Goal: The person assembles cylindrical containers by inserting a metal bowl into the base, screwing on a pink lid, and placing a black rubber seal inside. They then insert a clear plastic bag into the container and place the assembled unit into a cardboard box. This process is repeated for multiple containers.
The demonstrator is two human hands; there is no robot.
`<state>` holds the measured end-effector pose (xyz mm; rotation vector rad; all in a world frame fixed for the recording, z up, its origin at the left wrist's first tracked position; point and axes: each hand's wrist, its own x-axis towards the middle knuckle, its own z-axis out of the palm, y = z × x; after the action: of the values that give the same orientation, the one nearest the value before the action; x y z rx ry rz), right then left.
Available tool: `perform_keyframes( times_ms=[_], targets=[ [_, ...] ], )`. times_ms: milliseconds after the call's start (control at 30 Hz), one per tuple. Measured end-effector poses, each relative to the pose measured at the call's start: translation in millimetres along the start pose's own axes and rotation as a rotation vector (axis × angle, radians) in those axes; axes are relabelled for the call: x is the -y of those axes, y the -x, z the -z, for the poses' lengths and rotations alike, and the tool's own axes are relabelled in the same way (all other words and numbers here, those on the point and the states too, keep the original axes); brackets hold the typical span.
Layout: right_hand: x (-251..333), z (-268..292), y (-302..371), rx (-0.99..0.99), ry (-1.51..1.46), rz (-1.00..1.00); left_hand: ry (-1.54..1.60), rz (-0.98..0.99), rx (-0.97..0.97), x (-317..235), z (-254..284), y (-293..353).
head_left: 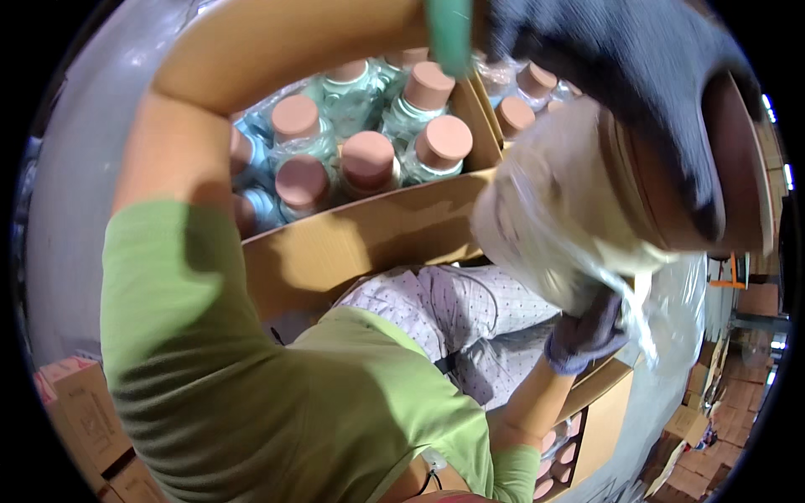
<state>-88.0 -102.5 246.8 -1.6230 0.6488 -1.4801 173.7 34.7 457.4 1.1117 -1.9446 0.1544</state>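
Observation:
Close up at the right, a cream-coloured bottle (558, 197) in clear plastic wrap (633, 323) lies tilted, its wide pinkish-brown cap (742, 176) toward the right edge. My left hand (620, 75), in a dark glove with a green cuff, reaches across the top, its fingers curled over the cap. Below the bottle, my right hand (591, 331) in a greyish-purple glove holds its underside; its fingers are partly hidden behind the bottle and wrap.
In front of me stands an open cardboard box (369, 235) of several wrapped bottles (423, 88) with pinkish caps. Another box (608, 419) of capped bottles is at lower right. Closed cartons (84, 415) stack at lower left, with more cartons (738, 411) at far right.

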Motion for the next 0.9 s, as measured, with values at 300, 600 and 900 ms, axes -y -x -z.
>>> perform_keyframes(
  times_ms=[300, 600, 900],
  targets=[
    [-68.4, -237.8, -24.4, 0.819, -0.395, -0.231, -0.579, 0.275, -0.030, 61.5, 80.7, 80.9],
    [-207.8, -293.2, 53.5, 1.434, 0.118, 0.001, -0.391, 0.810, -0.099, 143.5, 5.8, 260.7],
    [-181.9, -284.6, 48.1, 1.334, -0.083, -0.902, -0.326, 1.149, 0.330, 222.7, -73.1, 377.2]
  ],
)
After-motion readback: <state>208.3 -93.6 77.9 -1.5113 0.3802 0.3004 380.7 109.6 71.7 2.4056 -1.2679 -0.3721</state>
